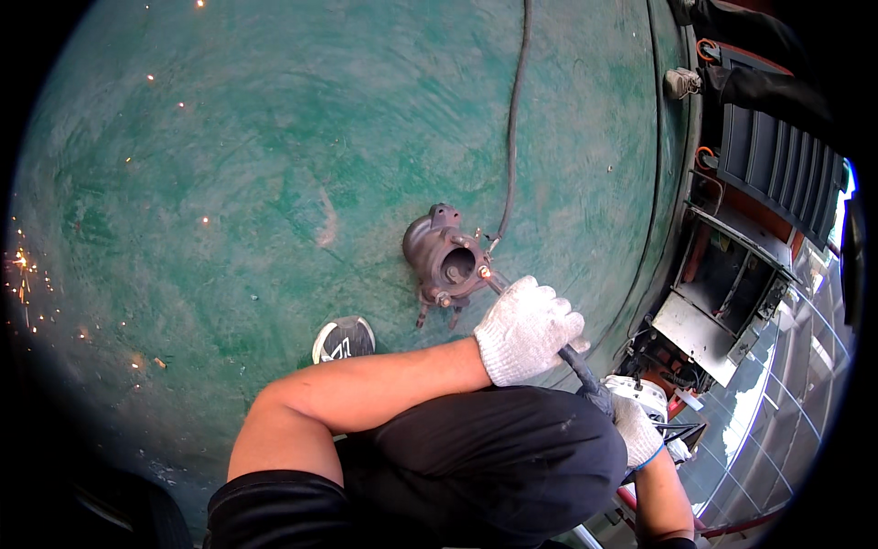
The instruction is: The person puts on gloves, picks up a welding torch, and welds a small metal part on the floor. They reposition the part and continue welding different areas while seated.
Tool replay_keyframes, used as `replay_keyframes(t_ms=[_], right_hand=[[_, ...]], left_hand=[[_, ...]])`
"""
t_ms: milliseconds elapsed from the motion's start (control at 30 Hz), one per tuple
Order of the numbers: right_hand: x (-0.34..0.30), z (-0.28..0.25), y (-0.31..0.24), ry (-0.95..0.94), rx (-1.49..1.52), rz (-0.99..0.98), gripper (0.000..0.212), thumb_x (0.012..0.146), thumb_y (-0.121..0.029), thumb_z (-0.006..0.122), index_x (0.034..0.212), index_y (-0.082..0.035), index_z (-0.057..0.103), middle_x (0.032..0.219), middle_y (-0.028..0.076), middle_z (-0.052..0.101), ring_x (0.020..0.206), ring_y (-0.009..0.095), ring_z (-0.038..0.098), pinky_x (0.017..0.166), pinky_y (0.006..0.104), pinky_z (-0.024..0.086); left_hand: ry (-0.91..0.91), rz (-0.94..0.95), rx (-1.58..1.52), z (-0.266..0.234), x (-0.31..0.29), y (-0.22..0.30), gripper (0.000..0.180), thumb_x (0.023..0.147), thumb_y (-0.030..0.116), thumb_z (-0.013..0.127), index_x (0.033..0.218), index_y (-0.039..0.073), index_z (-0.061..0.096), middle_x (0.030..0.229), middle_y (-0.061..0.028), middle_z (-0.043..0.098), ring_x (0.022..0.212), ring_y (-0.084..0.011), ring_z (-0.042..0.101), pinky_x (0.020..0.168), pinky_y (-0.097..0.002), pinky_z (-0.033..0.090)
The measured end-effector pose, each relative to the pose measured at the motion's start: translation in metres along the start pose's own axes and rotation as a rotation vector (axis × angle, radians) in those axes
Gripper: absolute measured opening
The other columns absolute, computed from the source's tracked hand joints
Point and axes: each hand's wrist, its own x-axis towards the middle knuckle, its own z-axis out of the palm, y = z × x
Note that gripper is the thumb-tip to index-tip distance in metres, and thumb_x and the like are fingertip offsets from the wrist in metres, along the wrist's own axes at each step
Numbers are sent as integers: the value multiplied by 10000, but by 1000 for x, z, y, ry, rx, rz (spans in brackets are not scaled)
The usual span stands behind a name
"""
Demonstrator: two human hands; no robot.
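Observation:
A rusty brown cast-metal housing [426, 249] with a round bore and several bolt lugs sits on the green floor. My left hand [528, 331], in a white knitted glove, is closed round the front of a dark, torch-like tool [576, 364]. The tool's tip meets a lug on the housing's right side, where a spot glows orange. My right hand [635, 432], gloved too, is closed round the tool's thick rear part beside my knee; its fingers are partly hidden. A clamp [492, 244] on a dark cable [513, 137] touches the housing's right edge.
Orange sparks [25, 265] scatter over the floor at the far left. My shoe [344, 339] is just left of the housing. An open-fronted metal machine [722, 284] and a dark ribbed cabinet [777, 165] on wheels stand right. Another person's shoe [682, 83] shows at upper right.

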Motion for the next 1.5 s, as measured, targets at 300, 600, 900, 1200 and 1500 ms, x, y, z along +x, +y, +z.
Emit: replay_keyframes(t_ms=[300,600,900,1200,1500], right_hand=[[-2,-3,-15,31,-60,56,364,957,-331,875,1119,-24,766,950,30,772,881,93,634,851,341,579],[-3,-2,-23,54,-111,33,369,957,-343,876,1116,-34,756,926,24,761,865,89,622,842,333,577],[-5,-4,-36,36,-110,90,416,958,-362,881,1191,-30,789,967,58,803,886,91,657,860,341,584],[-4,-5,-26,18,-92,23,434,946,-344,884,1210,-16,777,968,21,784,882,76,641,846,314,577],[-3,-5,-16,17,-123,34,462,928,-359,885,1215,-13,775,975,34,785,883,93,642,851,326,577]], left_hand=[[23,-7,33,2,0,1,336,932,438,808,789,174,655,737,-40,632,742,-258,680,759,-447,473],[52,-7,13,3,-1,0,336,938,434,807,784,177,654,734,-35,629,734,-258,676,761,-448,470],[47,-19,9,1,0,-1,353,950,430,803,767,175,641,706,-42,619,713,-270,679,745,-458,467],[25,-45,37,0,-3,1,350,959,442,799,792,173,651,737,-57,606,744,-278,661,722,-471,469],[-4,-60,-11,-2,0,1,376,966,443,808,769,163,652,713,-57,622,724,-301,674,706,-485,492]])
